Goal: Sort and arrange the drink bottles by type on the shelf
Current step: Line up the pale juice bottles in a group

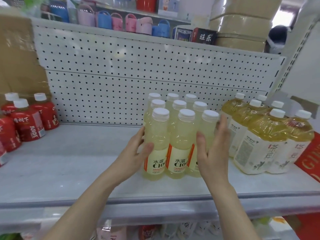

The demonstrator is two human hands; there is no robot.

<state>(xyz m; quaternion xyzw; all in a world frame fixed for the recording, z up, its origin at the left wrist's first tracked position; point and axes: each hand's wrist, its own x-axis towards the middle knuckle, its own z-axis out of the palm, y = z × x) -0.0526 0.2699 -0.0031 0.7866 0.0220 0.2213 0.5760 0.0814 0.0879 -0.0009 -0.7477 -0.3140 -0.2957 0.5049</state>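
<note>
Several pale lemon C100 bottles (180, 135) with white caps stand in a tight block on the grey shelf (72, 167), right of centre. My left hand (136, 153) presses against the block's left front bottle, thumb across its front. My right hand (214, 149) cups the right front bottle, fingers wrapped round its side. To the right stand several golden tea bottles (263, 135), close to the lemon block. Red juice bottles (27, 123) stand at the far left.
A white pegboard (121, 75) backs the shelf. Cardboard (17, 58) leans at the back left. Coloured cup carriers (121, 21) and boxes sit on the shelf above. A red box (311, 161) is at the right edge. More goods lie on the shelf below.
</note>
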